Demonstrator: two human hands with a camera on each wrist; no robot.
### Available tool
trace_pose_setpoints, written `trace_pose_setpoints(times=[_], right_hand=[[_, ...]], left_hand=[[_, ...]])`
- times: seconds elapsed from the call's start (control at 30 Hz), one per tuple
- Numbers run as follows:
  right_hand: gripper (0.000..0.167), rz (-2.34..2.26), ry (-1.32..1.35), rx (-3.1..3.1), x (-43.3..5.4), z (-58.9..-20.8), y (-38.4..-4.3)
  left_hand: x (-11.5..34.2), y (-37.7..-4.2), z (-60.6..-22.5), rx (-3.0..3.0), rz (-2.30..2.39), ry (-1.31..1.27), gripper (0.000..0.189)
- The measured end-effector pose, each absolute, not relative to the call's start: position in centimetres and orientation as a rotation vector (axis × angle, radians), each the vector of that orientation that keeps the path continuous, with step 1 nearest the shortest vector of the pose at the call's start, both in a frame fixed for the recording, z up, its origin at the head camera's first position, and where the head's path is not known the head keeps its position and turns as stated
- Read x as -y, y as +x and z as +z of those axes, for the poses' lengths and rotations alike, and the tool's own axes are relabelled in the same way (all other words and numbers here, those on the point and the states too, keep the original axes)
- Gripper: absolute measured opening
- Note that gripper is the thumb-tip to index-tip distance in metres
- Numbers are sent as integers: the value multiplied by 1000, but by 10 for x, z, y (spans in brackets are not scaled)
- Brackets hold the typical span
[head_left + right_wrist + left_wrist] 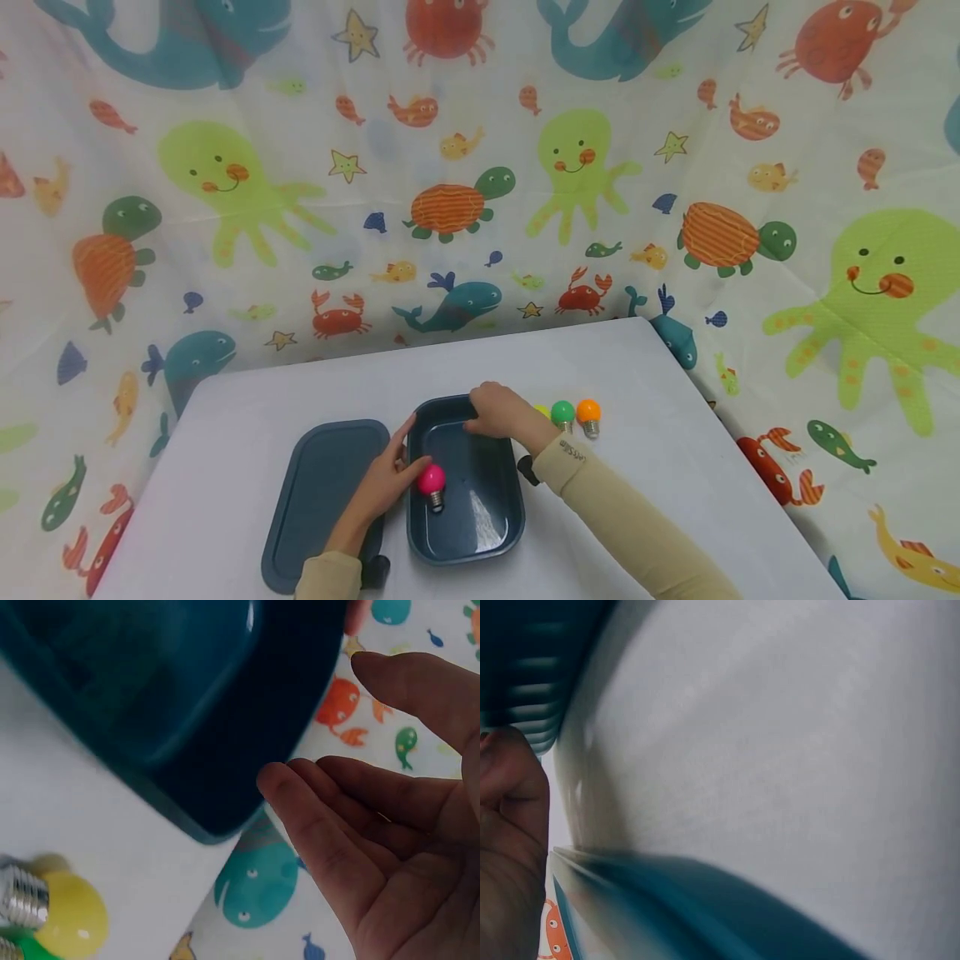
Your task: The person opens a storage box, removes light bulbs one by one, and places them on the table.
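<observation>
A dark blue-green rectangular box (480, 483) stands on the table without its lid. Inside, near its left wall, lies a pink light bulb (431, 480) with a metal screw base. My left hand (386, 483) grips the box's left wall, thumb over the rim right at the pink bulb and fingers along the outside. At the far right corner of the box is my right hand (504, 412). In the right wrist view its fingers are loosely bent, the index fingertip (274, 776) right at the rim and the thumb held apart.
Left of the box lies a flat matching lid (322, 475), partly under my left forearm. Beyond my right wrist are a green bulb (562, 412), an orange bulb (588, 414) and a yellow bulb (73, 915). A sea-animal curtain (480, 275) hangs behind the white table (637, 483).
</observation>
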State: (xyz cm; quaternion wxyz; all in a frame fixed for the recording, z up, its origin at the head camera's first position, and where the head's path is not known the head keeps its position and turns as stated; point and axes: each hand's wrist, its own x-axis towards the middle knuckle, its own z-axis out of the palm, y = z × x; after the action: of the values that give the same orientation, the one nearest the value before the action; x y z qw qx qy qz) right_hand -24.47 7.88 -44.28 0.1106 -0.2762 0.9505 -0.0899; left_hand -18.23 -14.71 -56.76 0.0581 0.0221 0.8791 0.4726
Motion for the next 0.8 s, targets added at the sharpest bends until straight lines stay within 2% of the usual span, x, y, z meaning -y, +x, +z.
trace_pose_setpoints(times=[0.3, 0.8], right_hand=[[24, -227, -966, -2708, -54, -454, -233], [23, -147, -933, -2652, -25, -482, -224]], left_hand=[[149, -182, -566, -2675, 1433, 87, 79], [150, -183, -569, -2691, 1426, 132, 78]])
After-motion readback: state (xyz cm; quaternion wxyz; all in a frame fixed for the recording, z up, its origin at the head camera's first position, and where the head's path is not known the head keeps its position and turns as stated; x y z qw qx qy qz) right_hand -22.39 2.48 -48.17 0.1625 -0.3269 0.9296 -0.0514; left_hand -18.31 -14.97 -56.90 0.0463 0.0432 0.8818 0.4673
